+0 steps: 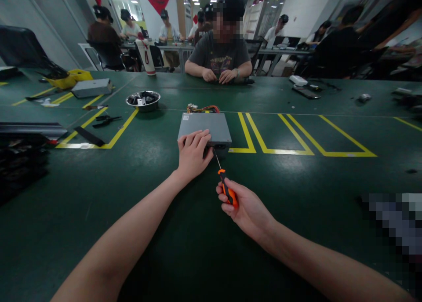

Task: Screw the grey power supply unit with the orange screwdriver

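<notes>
A grey metal computer power supply (211, 125) lies flat on the green table, a bundle of coloured wires (207, 109) at its far side. My left hand (195, 151) grips its near left corner, fingers over the top and thumb down at the front face. Wrapped in my right hand (242, 203) is an orange and black screwdriver (227, 188). Its thin shaft points up and away, the tip at the near face of the power supply beside my left thumb. Whether the tip sits in a screw is too small to tell.
Beyond the power supply stands a metal bowl (143, 100) of dark parts. A second grey box (92, 87) and a yellow tray (67, 80) are at the far left. Yellow tape (288, 152) marks the table. A person (219, 51) sits opposite, hands on the table edge.
</notes>
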### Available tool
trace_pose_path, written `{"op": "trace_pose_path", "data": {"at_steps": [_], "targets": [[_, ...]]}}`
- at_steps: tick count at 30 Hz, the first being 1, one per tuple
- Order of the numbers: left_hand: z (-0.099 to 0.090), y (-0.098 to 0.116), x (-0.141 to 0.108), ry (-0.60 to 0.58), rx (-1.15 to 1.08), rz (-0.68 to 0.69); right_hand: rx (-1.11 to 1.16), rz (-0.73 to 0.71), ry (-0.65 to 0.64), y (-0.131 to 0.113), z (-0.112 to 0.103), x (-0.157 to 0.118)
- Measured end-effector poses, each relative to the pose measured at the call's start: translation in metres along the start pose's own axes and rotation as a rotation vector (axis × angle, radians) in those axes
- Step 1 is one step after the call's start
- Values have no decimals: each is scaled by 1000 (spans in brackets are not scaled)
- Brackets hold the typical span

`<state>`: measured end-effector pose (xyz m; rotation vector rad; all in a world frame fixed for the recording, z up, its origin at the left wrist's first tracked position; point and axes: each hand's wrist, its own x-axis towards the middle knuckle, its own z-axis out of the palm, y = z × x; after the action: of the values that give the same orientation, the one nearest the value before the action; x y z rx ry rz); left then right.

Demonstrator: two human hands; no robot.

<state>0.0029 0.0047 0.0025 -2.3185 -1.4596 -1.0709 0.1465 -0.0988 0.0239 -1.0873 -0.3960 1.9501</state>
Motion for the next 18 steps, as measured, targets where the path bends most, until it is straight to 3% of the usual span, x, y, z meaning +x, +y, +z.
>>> {"op": "trace_pose_path", "data": {"at_steps": [9,13,18], "targets": [[-1,-1,0,11,6,12,35,67,55,1,3,4],[-1,-1,0,13,-7,12,69,13,21,-1,4,1],[0,-1,1,20,-18,6,35,76,-6,0,2,5]]}}
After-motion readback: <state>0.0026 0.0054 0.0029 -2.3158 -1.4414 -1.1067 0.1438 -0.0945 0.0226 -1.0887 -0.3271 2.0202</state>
